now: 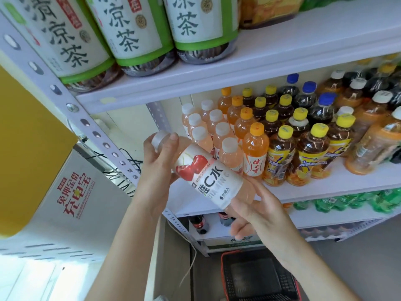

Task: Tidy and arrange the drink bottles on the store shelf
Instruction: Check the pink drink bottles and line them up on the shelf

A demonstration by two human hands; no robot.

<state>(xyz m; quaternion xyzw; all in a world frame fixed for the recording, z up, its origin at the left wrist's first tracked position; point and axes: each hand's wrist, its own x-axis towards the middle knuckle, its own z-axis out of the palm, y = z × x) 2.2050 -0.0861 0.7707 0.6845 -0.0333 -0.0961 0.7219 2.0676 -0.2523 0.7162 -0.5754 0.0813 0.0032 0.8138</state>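
The bottle [208, 181] of pink drink lies tilted in mid-frame, its long axis on a diagonal: the white cap [159, 139] points to the upper left and the base to the lower right. Its label with a red apple faces the camera.

Behind it stands a white metal shelf [282, 187]. On the middle board, rows of pink bottles [221, 131] with white caps stand at the left. Right of them are orange bottles [255, 148], then dark tea bottles [280, 155] with yellow caps, and further bottles run to the right edge. Large tea bottles [134, 29] with green-edged labels stand on the board above, at the top of the frame. Green bottles [347, 202] show on a lower board. A white box [76, 198] with red characters sits at the left, and a dark basket [260, 276] with a red rim stands on the floor at the bottom.

The bottle is held in the air in front of the middle board, just left of the pink rows. The left hand [156, 168] grips its neck and shoulder, fingers curled just under the cap. The right hand [256, 211] holds the base from below, fingers wrapped round it
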